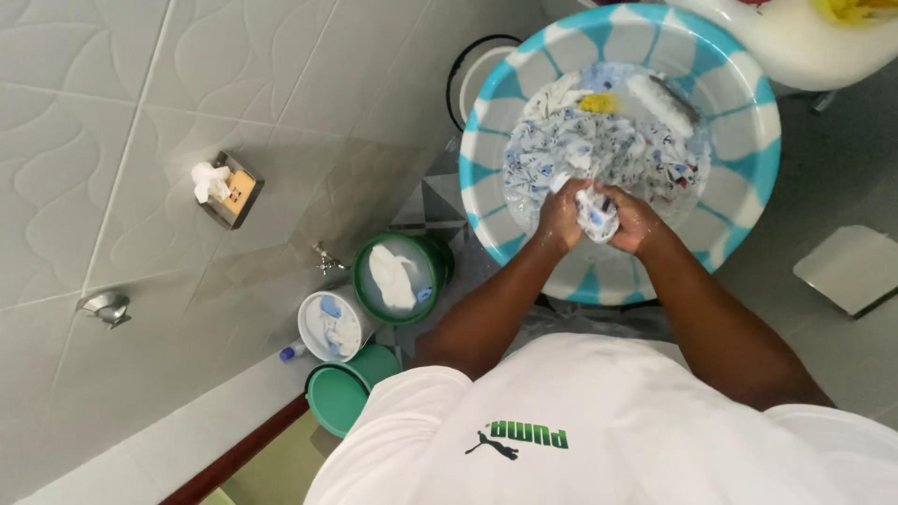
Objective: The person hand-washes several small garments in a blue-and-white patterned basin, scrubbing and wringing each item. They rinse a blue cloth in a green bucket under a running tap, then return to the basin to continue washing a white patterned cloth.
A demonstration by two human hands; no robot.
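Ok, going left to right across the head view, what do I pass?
Wall hook → soap holder → white bucket → green bucket → left hand → patterned cloth → right hand → floor tile plate.

- The head camera is looking steeply down from above the person's chest, so the white shirt (599, 430) is filling the bottom edge.
- It is facing toward twelve o'clock, where the turquoise-and-white basin (748, 122) is sitting at about one o'clock, fairly near.
- The tiled wall (140, 140) is running tilted across the nine-to-eleven o'clock side.
- Only one view is recording, so no part of the scene is being shared with another.
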